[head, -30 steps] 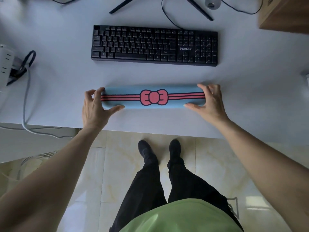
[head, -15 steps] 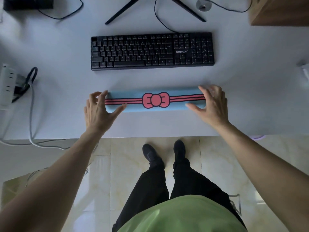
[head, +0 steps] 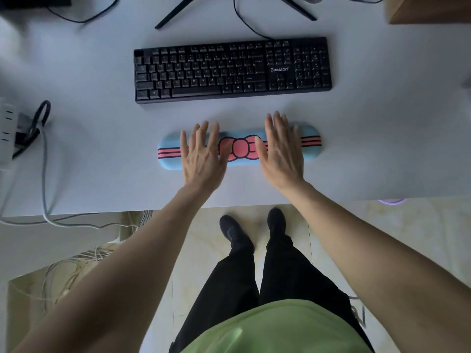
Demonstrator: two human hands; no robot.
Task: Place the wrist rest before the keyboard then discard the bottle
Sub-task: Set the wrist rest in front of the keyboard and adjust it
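Observation:
A light blue wrist rest (head: 238, 149) with a pink bow and pink stripes lies on the white desk, a short gap in front of the black keyboard (head: 232, 69) and parallel to it. My left hand (head: 202, 155) lies flat over its left half, fingers spread. My right hand (head: 281, 150) lies flat over its right half, fingers together and pointing at the keyboard. Neither hand grips the rest. No bottle is in view.
A white power strip (head: 6, 133) with a black plug and grey cable (head: 44, 174) sits at the desk's left edge. Black monitor legs (head: 175, 11) and cables lie behind the keyboard. A wooden box (head: 428, 10) stands at the far right corner. My feet are below the desk edge.
Both hands let go of the wrist rest's ends and moved inward, now lying flat on top of it near the bow. The rest sits slightly closer to the keyboard.

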